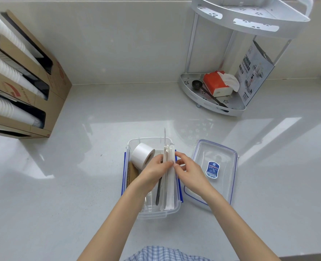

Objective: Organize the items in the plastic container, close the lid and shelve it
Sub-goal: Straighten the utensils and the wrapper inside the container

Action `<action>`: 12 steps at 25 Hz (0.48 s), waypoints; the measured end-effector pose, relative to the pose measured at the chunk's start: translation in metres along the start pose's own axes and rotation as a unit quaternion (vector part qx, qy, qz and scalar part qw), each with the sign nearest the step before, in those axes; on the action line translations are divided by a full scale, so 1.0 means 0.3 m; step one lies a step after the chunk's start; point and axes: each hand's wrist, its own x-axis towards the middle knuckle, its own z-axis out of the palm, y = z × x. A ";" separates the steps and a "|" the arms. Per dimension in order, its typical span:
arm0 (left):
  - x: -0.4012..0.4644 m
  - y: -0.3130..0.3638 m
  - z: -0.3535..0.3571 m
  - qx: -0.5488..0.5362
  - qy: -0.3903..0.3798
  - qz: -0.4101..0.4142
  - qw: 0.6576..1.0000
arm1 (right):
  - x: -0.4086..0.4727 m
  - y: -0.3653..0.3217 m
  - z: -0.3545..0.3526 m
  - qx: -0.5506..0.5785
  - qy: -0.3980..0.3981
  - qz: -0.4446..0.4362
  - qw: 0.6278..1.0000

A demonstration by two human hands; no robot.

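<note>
A clear plastic container (157, 213) with blue side clips sits on the white counter in front of me. Inside it are a white tape roll (141, 154), a brown corrugated piece (132, 173), a black utensil (158, 193) and a bundle of white wrapped packets (170, 185) standing along the right side. My left hand (155, 171) and my right hand (189, 171) both pinch the bundle near its upper half, from either side. The clear lid (213, 171) with a blue label lies flat just to the right of the container.
A silver two-tier corner shelf (212, 102) stands at the back right, holding a red tissue pack, a black scoop and a printed box. Cardboard dispensers with stacked white cups (24, 81) line the left wall. Bare counter lies between them.
</note>
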 end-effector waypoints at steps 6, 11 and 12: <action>-0.045 0.027 -0.041 -0.100 -0.048 0.083 0.990 | -0.003 -0.027 0.000 0.064 0.058 -0.070 0.994; -0.087 0.026 -0.057 -0.136 -0.087 0.088 0.983 | -0.012 -0.073 0.011 0.095 0.130 -0.141 0.977; -0.090 0.018 -0.057 -0.133 -0.083 0.085 0.984 | -0.012 -0.083 0.010 0.072 0.153 -0.163 0.972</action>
